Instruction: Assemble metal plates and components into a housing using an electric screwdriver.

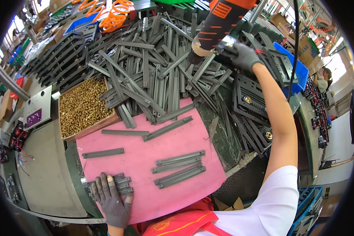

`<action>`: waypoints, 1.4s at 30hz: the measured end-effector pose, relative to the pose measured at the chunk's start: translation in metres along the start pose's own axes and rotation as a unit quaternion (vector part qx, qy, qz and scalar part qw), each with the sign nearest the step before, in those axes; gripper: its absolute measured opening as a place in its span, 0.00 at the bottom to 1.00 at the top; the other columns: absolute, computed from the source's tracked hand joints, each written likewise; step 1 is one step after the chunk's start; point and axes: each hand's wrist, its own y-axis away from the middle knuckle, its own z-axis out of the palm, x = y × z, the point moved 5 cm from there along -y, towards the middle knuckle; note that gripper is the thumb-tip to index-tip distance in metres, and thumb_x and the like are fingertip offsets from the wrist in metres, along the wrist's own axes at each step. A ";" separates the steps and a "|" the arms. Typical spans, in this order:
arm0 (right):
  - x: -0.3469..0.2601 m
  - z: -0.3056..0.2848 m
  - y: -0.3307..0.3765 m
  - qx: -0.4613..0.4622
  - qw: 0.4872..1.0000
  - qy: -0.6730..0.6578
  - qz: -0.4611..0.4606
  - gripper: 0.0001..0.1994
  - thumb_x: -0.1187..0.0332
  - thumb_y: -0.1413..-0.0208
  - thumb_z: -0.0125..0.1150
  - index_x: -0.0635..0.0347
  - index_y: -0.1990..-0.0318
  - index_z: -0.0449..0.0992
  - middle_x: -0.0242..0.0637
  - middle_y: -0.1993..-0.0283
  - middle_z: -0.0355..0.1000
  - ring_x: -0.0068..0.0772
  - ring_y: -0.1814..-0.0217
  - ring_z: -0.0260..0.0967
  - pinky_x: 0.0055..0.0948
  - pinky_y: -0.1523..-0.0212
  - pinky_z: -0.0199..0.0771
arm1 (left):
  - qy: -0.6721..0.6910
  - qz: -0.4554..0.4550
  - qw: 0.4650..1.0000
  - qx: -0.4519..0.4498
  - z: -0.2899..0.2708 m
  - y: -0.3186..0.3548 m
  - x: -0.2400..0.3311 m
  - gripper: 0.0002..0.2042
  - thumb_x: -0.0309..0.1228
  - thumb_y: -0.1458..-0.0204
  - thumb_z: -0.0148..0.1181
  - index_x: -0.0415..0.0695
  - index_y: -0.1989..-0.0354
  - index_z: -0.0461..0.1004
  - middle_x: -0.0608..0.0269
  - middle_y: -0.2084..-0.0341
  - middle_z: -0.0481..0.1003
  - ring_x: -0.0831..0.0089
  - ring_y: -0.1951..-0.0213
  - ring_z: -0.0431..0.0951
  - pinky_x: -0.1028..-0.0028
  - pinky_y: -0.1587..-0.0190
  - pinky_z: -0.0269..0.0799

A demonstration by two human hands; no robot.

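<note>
My left hand (pixel 113 200), in a grey glove, lies with fingers outstretched on a small group of dark grey metal bars (pixel 125 184) at the near left of the pink mat (pixel 139 165). My right hand (pixel 246 57), also gloved, is reached far out to the right. Its fingers are closed round a dark, partly shiny thing (pixel 225 49) that I cannot make out. Close beside it hangs an orange and black power screwdriver (pixel 216 29). More grey bars (pixel 179 169) lie in a row on the mat's right half, and others (pixel 103 153) lie apart on its left and far side.
A big heap of loose grey bars (pixel 145 74) fills the bench beyond the mat. At its left stands an open box of small brass-coloured fasteners (pixel 84 108). Dark slotted frames (pixel 249 94) stack up at the right, by a blue bin (pixel 301 76). Orange coiled hoses (pixel 116 15) hang behind.
</note>
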 end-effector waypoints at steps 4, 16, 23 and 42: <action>0.014 -0.039 0.013 0.229 0.968 -0.046 -0.087 0.30 0.68 0.58 0.64 0.58 0.41 0.71 0.54 0.46 0.72 0.56 0.46 0.71 0.40 0.44 0.72 | 0.006 0.006 1.000 -0.002 -0.004 -0.002 0.003 0.38 0.52 0.38 0.47 0.31 0.31 0.54 0.39 0.31 0.54 0.44 0.28 0.50 0.50 0.27 0.37; -0.106 -0.093 0.282 0.283 0.918 -0.138 -0.243 0.19 0.78 0.46 0.59 0.64 0.45 0.72 0.46 0.59 0.73 0.50 0.57 0.73 0.42 0.50 0.73 | -0.051 0.059 0.991 0.111 -0.048 0.010 0.037 0.32 0.50 0.35 0.45 0.34 0.33 0.59 0.36 0.33 0.57 0.39 0.31 0.55 0.48 0.30 0.48; -0.157 -0.069 0.398 0.248 0.864 -0.082 -0.430 0.10 0.69 0.50 0.59 0.55 0.60 0.72 0.34 0.65 0.65 0.37 0.63 0.69 0.46 0.54 0.73 | 0.576 0.283 0.766 -0.044 -0.027 0.026 0.115 0.26 0.34 0.35 0.50 0.36 0.31 0.56 0.44 0.41 0.67 0.57 0.41 0.70 0.63 0.37 0.64; -0.241 -0.028 0.351 -0.026 0.935 -0.149 -0.321 0.33 0.65 0.60 0.70 0.52 0.40 0.73 0.36 0.62 0.67 0.41 0.60 0.67 0.39 0.57 0.68 | 0.663 -0.296 0.687 -0.001 -0.049 0.032 -0.069 0.28 0.28 0.40 0.43 0.39 0.30 0.52 0.51 0.66 0.75 0.65 0.71 0.81 0.70 0.66 0.81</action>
